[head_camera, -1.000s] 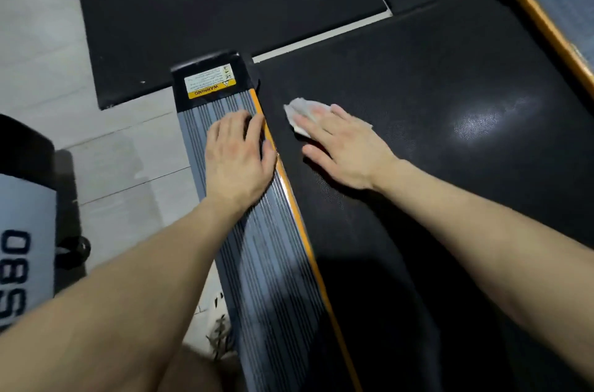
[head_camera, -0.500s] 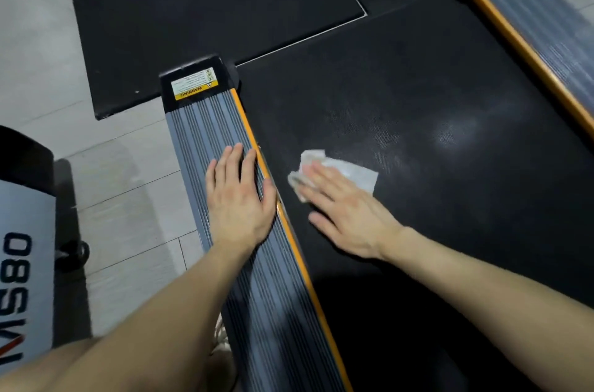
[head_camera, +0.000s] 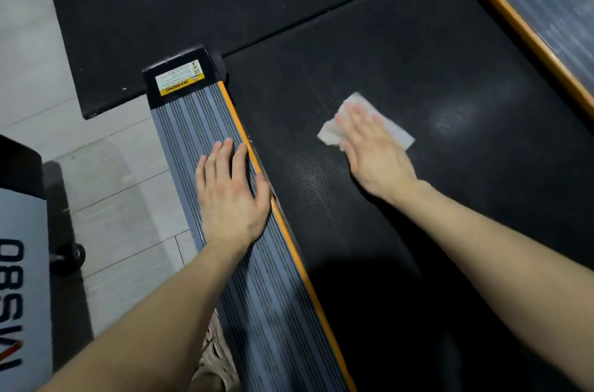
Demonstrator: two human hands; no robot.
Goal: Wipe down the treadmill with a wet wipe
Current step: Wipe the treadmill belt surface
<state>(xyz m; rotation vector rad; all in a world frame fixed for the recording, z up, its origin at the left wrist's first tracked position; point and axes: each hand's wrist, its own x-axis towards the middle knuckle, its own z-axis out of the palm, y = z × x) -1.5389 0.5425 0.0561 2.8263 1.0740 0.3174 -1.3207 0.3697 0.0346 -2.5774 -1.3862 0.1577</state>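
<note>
"How's it going?"

"The left hand (head_camera: 229, 195) is lying flat, fingers straight, on the grey side rail (head_camera: 189, 121). To its right, the right hand (head_camera: 373, 154) is pressing the wet wipe (head_camera: 397, 134) open-palmed onto the belt (head_camera: 450, 64)."

"Much left?"

"I'm guessing most: the belt beyond that hand, and the far rail (head_camera: 546, 12) too."

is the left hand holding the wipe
No, the left hand lies flat and bare on the grey side rail, while the right hand presses the wet wipe on the black belt.
</note>
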